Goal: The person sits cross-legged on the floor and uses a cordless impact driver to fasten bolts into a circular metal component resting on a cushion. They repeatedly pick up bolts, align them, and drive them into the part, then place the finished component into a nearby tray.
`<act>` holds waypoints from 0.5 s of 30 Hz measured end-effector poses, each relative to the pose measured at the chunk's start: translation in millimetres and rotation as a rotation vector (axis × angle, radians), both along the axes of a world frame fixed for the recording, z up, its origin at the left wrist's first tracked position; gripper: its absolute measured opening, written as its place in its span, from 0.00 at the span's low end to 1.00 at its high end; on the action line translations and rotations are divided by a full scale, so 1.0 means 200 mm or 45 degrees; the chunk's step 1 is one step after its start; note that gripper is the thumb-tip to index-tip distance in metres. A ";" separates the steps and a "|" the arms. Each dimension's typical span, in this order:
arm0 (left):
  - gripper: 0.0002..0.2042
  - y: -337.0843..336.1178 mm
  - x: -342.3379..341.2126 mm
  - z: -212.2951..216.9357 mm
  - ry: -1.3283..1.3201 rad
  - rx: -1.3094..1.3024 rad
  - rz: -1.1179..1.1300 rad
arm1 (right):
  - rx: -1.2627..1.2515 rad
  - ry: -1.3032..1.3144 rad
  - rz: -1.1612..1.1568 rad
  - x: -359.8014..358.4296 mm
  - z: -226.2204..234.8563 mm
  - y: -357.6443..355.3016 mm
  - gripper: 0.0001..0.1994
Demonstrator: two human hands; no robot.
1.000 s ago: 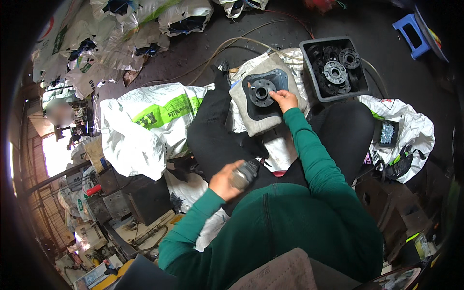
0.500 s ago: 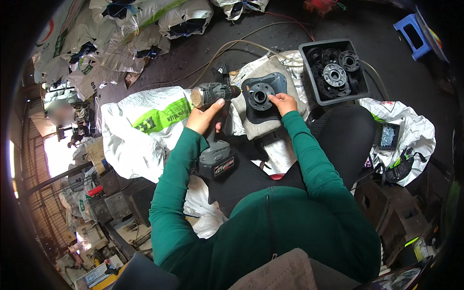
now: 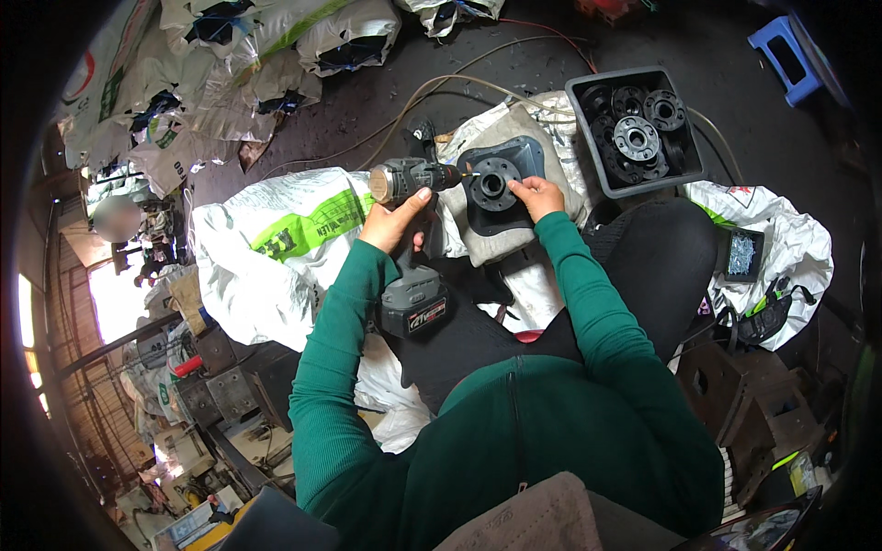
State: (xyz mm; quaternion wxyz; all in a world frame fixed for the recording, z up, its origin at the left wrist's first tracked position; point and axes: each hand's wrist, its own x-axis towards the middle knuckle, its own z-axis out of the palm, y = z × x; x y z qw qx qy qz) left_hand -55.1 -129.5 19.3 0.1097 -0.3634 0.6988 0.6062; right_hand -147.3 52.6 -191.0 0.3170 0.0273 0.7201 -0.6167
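"Two hands busy on my feed. The left hand (image 3: 393, 225) is wrapped round a cordless drill (image 3: 393, 182); I can't tell whether a finger presses its trigger."

"And the right hand (image 3: 539, 197)?"

"Thumb and fingertips closed on the edge of a round black flange (image 3: 494, 199), at its three o'clock. The bit (image 3: 468, 174) points in at ten."

"Where's the flange sitting?"

"On a dark plate (image 3: 529, 160) with rounded corners, which lies on a beige pad (image 3: 496, 246)."

"Which step do you make it?"

"Lining up the bit at the flange's rim, I'd judge, with the flange steadied opposite. Whether the bit has seated, I can't make out from here."

"So the next move calls for what?"

"A straight drill, I'd say, and fingertips kept clear."

"Further out?"

"From the flange, a grey bin (image 3: 654, 188) of round parts (image 3: 636, 127) at two o'clock, a tray (image 3: 740, 278) of small metal pieces (image 3: 740, 253) past three, a white sack (image 3: 257, 285) around eight."
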 end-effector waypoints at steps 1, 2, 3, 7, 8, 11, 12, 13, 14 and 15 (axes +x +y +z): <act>0.20 0.00 0.00 0.00 -0.005 -0.002 -0.001 | -0.003 -0.004 -0.007 0.00 0.00 0.00 0.18; 0.20 0.00 0.00 0.00 -0.010 -0.004 -0.002 | -0.005 -0.002 -0.008 0.00 0.00 0.00 0.18; 0.20 0.00 0.00 -0.01 -0.005 -0.001 -0.003 | -0.004 0.002 -0.016 0.00 0.00 0.00 0.18; 0.21 0.02 -0.01 0.00 -0.011 -0.007 -0.029 | -0.025 -0.010 -0.014 0.00 -0.01 -0.01 0.18; 0.21 0.02 -0.02 0.00 -0.020 -0.016 -0.042 | -0.017 -0.006 -0.019 0.00 -0.01 -0.01 0.18; 0.18 0.01 -0.04 0.02 -0.048 -0.059 -0.087 | -0.003 0.007 -0.025 0.00 -0.01 -0.01 0.18; 0.18 0.01 -0.05 0.03 -0.052 -0.038 -0.060 | -0.005 0.011 -0.023 0.00 0.00 0.00 0.18; 0.18 0.00 -0.06 0.03 -0.056 -0.016 -0.033 | -0.006 0.016 -0.022 0.00 0.00 0.00 0.18; 0.18 0.00 -0.07 0.03 -0.061 0.006 -0.008 | 0.008 0.025 -0.015 0.00 0.00 0.00 0.18; 0.18 0.00 -0.07 0.03 -0.038 0.054 -0.012 | 0.024 0.034 -0.010 0.00 0.00 0.00 0.18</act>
